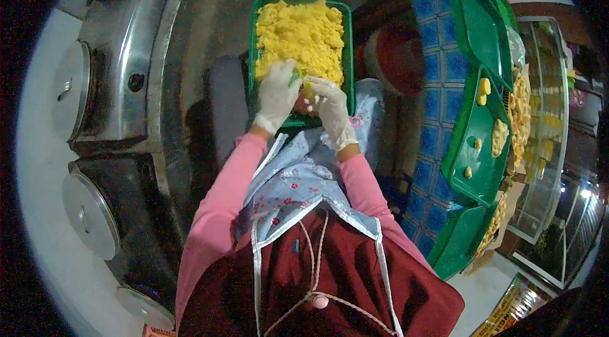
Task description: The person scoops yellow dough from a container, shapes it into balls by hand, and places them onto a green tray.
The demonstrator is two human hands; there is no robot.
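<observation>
A green tray point(348, 26) heaped with yellow, crumbly mash point(301, 32) rests in front of my lap. Over its near end, both hands wear thin whitish gloves. My left hand point(277, 95) has its fingers curled together around a small green thing point(295, 77), whose kind I cannot make out. Close beside it, my right hand point(332, 105) is bent inward, with its fingertips at a small lump of yellow mash point(308, 86). The fingertips of the two hands nearly meet. Below them, the near end of the tray holds little mash and lies partly hidden.
At the right, several green trays point(466, 147) stand on a blue-tiled ledge point(431, 93); one holds a few yellow pieces point(483, 91). Beyond them are pale snack pieces point(520, 109) and a glass case point(545, 134). Metal containers with round lids point(91, 215) line the left.
</observation>
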